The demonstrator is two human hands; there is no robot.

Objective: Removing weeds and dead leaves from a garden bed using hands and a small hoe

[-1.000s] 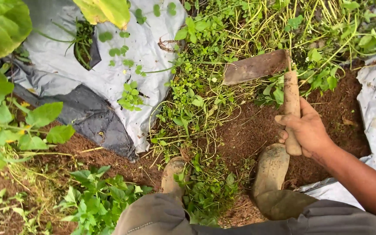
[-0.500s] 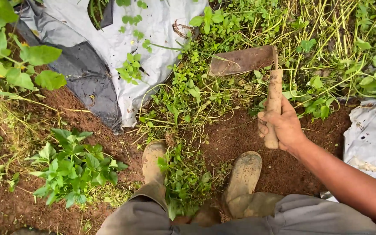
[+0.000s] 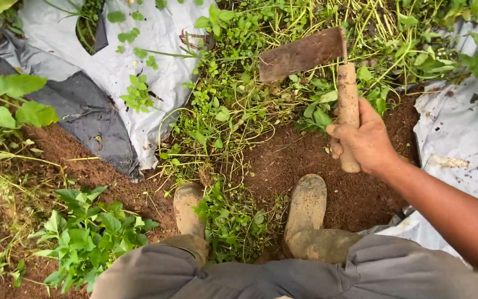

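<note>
Reddish-brown soil ground (image 3: pixel 300 160) is covered by green weeds (image 3: pixel 233 105); crumpled grey plastic sheeting (image 3: pixel 156 50) is spread left of them.

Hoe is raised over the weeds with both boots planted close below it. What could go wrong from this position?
The right hand holds the hoe alone, so a swing may be less steady. Its blade hangs above weeds in line with the muddy boots, so a pull back toward the person could strike a foot. The plastic sheet lies right beside the weeds and could be cut.
</note>
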